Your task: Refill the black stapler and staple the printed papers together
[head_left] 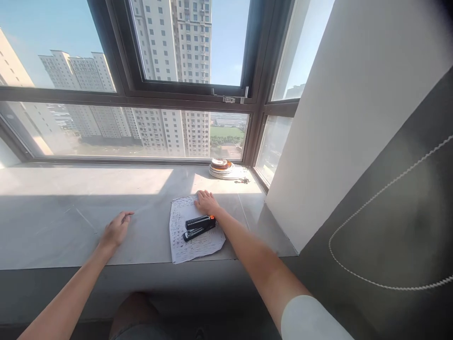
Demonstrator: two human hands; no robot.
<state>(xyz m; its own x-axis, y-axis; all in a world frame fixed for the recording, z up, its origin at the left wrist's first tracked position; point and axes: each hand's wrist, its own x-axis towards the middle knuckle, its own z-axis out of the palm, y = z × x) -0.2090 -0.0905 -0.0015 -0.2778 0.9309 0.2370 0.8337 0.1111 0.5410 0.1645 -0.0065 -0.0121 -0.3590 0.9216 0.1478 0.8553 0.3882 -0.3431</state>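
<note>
A sheet of paper covered in handwriting lies on the stone windowsill, its edges uneven. On it rests a black stapler with an orange spot at one end, its two arms spread apart. My right hand lies on the paper's far edge, fingers stretched out and holding nothing; its forearm passes beside the stapler. Well to the left of the paper, my left hand rests on its side on the sill. Its index finger points right, the lower fingers are partly hidden, and no object shows in it.
A stack of small plates stands in the far right corner of the windowsill, with small dark bits beside it. Behind is a framed window with a latch. A white wall bounds the right side, where a beaded cord hangs.
</note>
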